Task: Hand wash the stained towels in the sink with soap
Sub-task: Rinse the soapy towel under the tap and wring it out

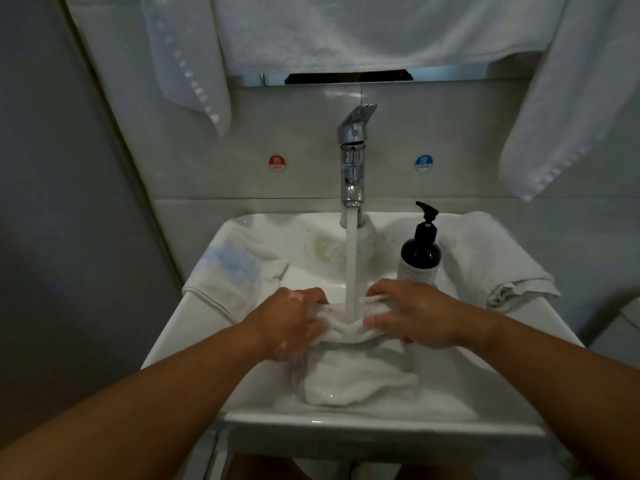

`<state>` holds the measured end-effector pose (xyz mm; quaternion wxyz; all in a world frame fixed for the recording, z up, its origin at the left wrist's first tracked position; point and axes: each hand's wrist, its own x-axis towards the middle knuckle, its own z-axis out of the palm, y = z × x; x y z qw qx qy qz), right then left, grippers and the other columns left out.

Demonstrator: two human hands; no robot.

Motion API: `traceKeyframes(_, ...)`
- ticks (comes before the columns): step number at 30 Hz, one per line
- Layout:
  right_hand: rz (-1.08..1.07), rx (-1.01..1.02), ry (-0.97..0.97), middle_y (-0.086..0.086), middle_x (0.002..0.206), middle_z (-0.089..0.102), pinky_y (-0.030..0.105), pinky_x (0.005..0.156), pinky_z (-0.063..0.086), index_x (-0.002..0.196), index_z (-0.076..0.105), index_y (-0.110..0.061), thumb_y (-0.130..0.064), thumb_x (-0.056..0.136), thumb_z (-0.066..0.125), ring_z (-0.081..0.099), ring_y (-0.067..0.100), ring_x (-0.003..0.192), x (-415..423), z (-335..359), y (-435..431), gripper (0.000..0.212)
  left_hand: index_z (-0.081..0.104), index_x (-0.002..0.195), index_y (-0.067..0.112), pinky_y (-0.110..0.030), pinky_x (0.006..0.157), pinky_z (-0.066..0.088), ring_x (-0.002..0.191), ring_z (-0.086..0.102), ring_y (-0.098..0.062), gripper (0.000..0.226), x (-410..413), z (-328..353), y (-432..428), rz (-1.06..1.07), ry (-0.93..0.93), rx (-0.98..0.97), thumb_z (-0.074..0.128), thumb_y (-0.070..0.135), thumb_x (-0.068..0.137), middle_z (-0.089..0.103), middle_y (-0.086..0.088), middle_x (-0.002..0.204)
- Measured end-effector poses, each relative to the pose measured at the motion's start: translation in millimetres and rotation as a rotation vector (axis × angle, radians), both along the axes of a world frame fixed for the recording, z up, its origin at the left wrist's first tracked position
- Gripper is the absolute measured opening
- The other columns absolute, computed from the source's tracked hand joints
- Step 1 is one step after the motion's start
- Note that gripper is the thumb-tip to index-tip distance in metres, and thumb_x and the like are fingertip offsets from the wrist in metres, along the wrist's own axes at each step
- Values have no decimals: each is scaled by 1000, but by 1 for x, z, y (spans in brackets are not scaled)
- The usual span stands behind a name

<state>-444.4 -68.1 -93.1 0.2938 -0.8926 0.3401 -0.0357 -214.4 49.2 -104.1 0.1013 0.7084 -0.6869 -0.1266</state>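
Two bare hands meet in the middle of the view; the left hand (294,320) and the right hand (426,317) both grasp the bunched upper edge of a wet white cloth towel (360,375), with the fingers curled into its folds, so most fingertips are buried; the rest of this towel lies in the basin of the white rectangular ceramic sink (194,327) and hides its bottom. One stream of water (352,265) falls from the one chrome metal faucet (352,161) onto the cloth between the hands. One black plastic pump bottle (420,251) stands at the back right of the sink; its foot is hidden behind the right hand, and its label is too small to read.

Two more towels lie on the rim: a white towel with a pale blue patch (235,268) on the left, a folded plain white towel (485,261) on the right; at the back of the basin a pale cloth with brownish marks (325,245) seems to lie, but it is hard to make out. Three white hanging towels are above, each cut off by the frame edge: left (194,64), middle (363,29), right (571,98). Two round wall stickers flank the faucet: one red sticker (277,163), one blue sticker (423,163).
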Motion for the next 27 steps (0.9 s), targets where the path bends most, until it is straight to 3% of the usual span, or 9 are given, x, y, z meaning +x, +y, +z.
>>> traceKeyframes(2, 74, -129, 102, -15, 105, 62, 20, 75, 44, 120, 52, -37, -41, 83, 79, 59, 5, 91, -1, -4, 1, 46, 57, 126, 25, -31, 89, 50, 105, 61, -21, 31, -1, 0, 0, 31, 65, 11, 57, 41, 99, 65, 1, 118)
traceKeyframes(5, 36, -274, 74, -13, 94, 58, 23, 71, 41, 102, 48, -37, -38, 87, 75, 56, 11, 87, 2, -3, 0, 31, 57, 121, 23, -32, 91, 50, 105, 59, -19, 27, -6, 4, 0, 15, 111, -12, 56, 39, 100, 62, 3, 120)
traceKeyframes(8, -7, -225, -58, -13, 89, 60, 30, 73, 49, 94, 52, -33, -36, 93, 69, 59, 13, 83, 3, 5, 0, 17, 52, 100, 29, -28, 71, 48, 88, 58, -17, 5, -3, 11, 1, 57, 205, -121, 55, 33, 101, 63, 3, 100)
traceKeyframes(10, -16, -209, -112, -9, 87, 61, 34, 73, 52, 92, 51, -33, -34, 96, 66, 59, 14, 80, 2, 10, 1, 15, 50, 94, 30, -25, 63, 44, 80, 57, -17, 10, -2, 14, 1, 82, 232, -203, 56, 27, 100, 62, 3, 91)
traceKeyframes(14, -50, -212, -257, -9, 78, 60, 18, 58, 40, 86, 49, -37, -31, 96, 66, 58, 4, 68, 2, 19, 5, 21, 60, 98, 28, -15, 60, 41, 72, 55, -8, 7, -3, 21, 4, 103, 314, -349, 60, 22, 99, 62, 9, 85)
traceKeyframes(18, -81, -152, -414, -16, 71, 61, 15, 59, 41, 90, 60, -33, -28, 94, 71, 56, -1, 65, 1, 36, 5, 12, 69, 97, 32, -22, 68, 49, 80, 61, -10, 13, 1, 39, 8, 69, 430, -391, 63, 21, 98, 68, 9, 87)
traceKeyframes(22, -46, -70, -428, -15, 75, 68, 19, 61, 47, 95, 67, -29, -27, 93, 72, 63, 1, 67, -2, 71, 6, 6, 70, 98, 31, -19, 69, 49, 84, 61, -7, 11, 2, 77, 12, 19, 370, -417, 62, 23, 98, 68, 11, 91)
traceKeyframes(27, -48, -228, -466, -3, 77, 67, 25, 62, 48, 96, 69, -27, -26, 91, 73, 61, 6, 65, -3, 134, 3, 7, 73, 97, 27, -31, 61, 48, 70, 61, -12, 5, 3, 138, 3, 29, 214, -556, 68, 28, 94, 67, 4, 81)
